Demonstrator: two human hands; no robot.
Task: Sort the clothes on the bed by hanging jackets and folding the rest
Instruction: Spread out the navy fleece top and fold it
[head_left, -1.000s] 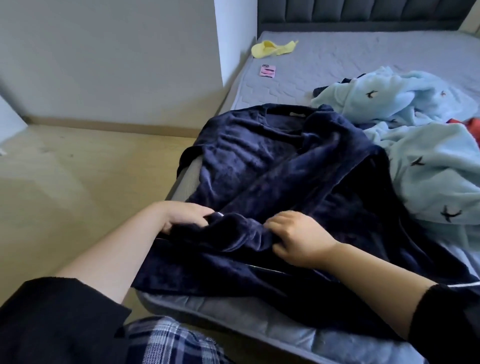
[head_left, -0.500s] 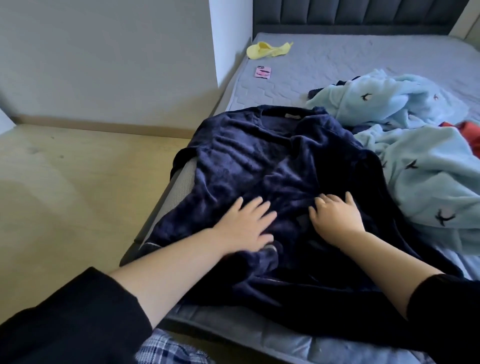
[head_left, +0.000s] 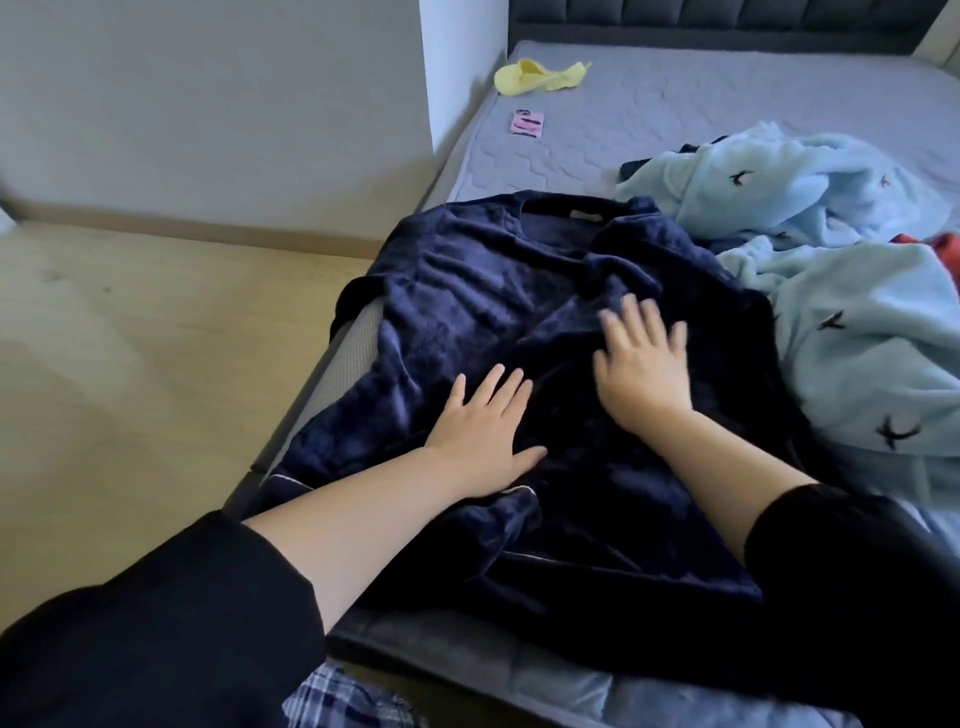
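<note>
Currently: navy fleece garment lies spread on the near left corner of the bed, with the collar end toward the headboard and a pale label visible inside the neck. Its left edge hangs over the mattress side. The near hem is bunched at the foot edge (thin white piping shows beside the left wrist).

Left hand is palm down on the garment's lower middle. Its fingers are straight and slightly spread, gripping nothing.

Right hand is also palm down, just beside the left and further up the garment. Its fingers are spread wide and a bit blurred, also gripping nothing. Both forearms are bare, with black sleeves pushed up.

Light-blue fleece pile, with small dark bird motifs, sits to the right of the navy piece, touching its right edge and rumpled. Red fabric pokes out at the far right of the pile; I can't tell what it is.

A yellow cloth lies crumpled further up the mattress by its left edge. A small pink flat item is near it, on the bare quilted cover, well apart from the clothes.

Wood-look floor is on the left. Plaid trousers show at the bottom edge.
</note>
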